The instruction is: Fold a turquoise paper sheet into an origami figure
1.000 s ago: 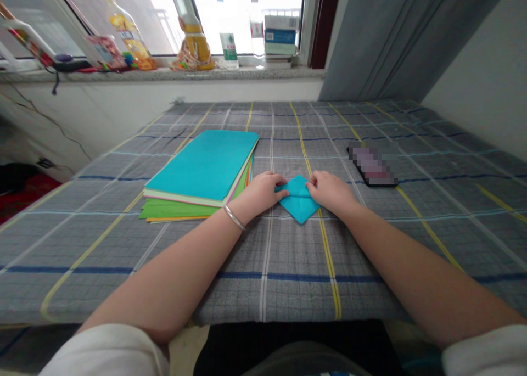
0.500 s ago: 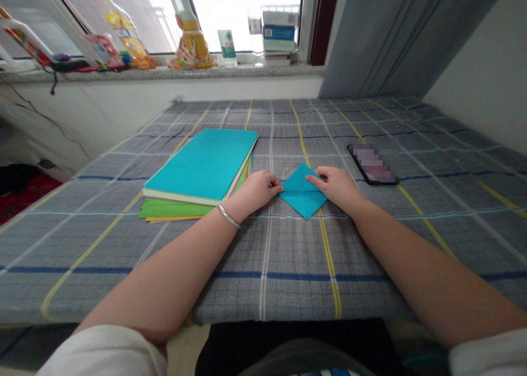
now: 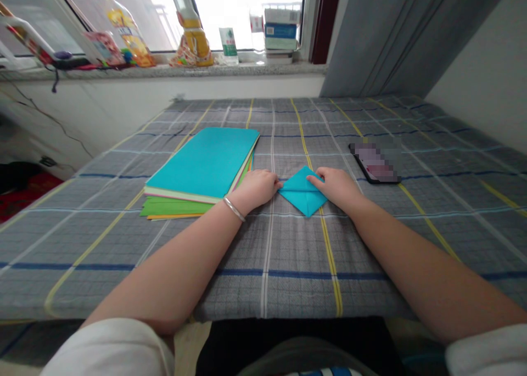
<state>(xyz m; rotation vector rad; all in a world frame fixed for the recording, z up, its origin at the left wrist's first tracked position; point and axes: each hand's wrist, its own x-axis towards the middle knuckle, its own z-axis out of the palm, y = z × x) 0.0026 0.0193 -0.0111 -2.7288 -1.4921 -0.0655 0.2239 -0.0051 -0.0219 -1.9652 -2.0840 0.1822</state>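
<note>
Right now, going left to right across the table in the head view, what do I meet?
Stack of coloured paper sheets → left hand → folded teal paper → right hand → phone.

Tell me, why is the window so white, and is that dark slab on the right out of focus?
Head view: the window is washed out by daylight, so the bottles on the sill look backlit; the dark slab is pixelated in blocks, not out of focus; the wide lens bows the cloth's stripes; the folded blue paper between the left hand and right hand is sharp.
</note>
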